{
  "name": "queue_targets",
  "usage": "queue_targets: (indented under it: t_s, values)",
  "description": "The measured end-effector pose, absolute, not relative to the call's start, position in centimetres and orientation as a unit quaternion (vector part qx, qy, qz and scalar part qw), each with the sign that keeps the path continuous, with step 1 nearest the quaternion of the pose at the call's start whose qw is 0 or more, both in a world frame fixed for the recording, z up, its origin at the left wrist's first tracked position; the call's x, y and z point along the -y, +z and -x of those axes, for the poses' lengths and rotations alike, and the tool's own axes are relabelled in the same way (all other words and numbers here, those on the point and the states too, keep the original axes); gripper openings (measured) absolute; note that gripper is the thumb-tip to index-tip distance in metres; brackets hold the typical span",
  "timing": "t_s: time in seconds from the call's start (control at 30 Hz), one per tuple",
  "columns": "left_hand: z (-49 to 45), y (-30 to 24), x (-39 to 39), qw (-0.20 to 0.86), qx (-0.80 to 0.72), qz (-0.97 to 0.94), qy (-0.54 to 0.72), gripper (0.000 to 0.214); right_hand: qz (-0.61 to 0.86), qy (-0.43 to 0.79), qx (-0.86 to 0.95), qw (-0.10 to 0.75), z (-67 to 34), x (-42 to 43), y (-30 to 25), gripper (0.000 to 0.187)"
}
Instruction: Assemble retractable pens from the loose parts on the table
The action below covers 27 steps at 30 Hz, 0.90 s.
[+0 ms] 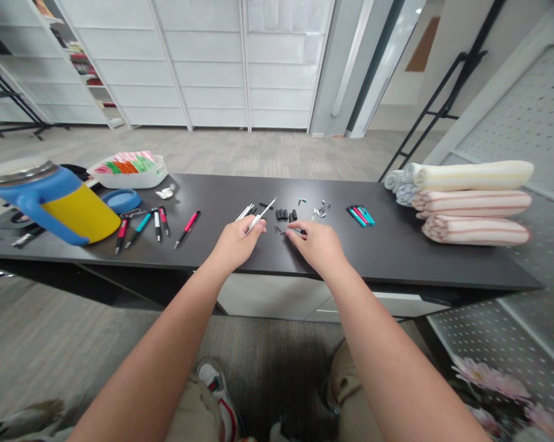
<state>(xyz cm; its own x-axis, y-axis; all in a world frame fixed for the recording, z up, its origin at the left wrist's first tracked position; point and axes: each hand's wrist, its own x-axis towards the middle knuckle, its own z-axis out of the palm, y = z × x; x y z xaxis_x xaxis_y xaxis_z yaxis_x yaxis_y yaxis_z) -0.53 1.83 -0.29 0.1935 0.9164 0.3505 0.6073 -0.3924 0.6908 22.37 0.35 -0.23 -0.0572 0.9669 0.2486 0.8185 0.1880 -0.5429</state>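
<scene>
My left hand [238, 244] is closed around a slim white pen refill [264, 211], its thin tip slanting up and to the right. Just across from it, my right hand [320, 247] pinches low over the black tabletop; a small dark or metallic piece shows at its fingertips, too small to name. Between and beyond my hands lie short black grips [282, 215]. Several more white refills [246, 212] rest behind my left hand. Tiny metal parts [323, 209] are scattered farther right, and pen barrels in red, black and teal [361, 215] sit beyond them.
Assembled pens [140, 229] lie on the left, beside a big blue-and-yellow mug [81, 205] and a blue lid [121, 201]. Behind them stands a white tray [134, 178] of colourful packets. Rolled towels [477, 202] are stacked at the right end of the table [424, 261].
</scene>
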Motion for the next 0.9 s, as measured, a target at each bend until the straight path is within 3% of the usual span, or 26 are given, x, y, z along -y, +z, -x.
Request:
queue_targets:
  t_s: [0.23, 0.33, 0.53, 0.7, 0.9]
  values:
    - [0.7, -0.3, -2.1, 0.216, -0.517, -0.74, 0.372, 0.04, 0.66, 0.066, 0.725, 0.184, -21.2, -0.8, 0.4, 0.021]
    - [0.7, -0.3, -2.0, 0.208, -0.518, -0.744, 0.367, 0.042, 0.646, 0.074, 0.728, 0.217, -21.5, -0.6, 0.1, 0.019]
    - [0.2, 0.3, -1.1, 0.138, -0.504, -0.795, 0.307, 0.049, 0.582, 0.146, 0.71, 0.368, -23.3, 0.5, -0.4, 0.025]
    - [-0.8, 0.5, -0.2, 0.06, -0.491, -0.844, 0.21, 0.042, 0.585, 0.137, 0.715, 0.358, -24.8, 1.6, -0.5, 0.025]
    - [-0.8, 0.5, -0.1, 0.057, -0.476, -0.859, 0.179, 0.043, 0.6, 0.106, 0.713, 0.348, -25.7, 2.0, -0.6, 0.024]
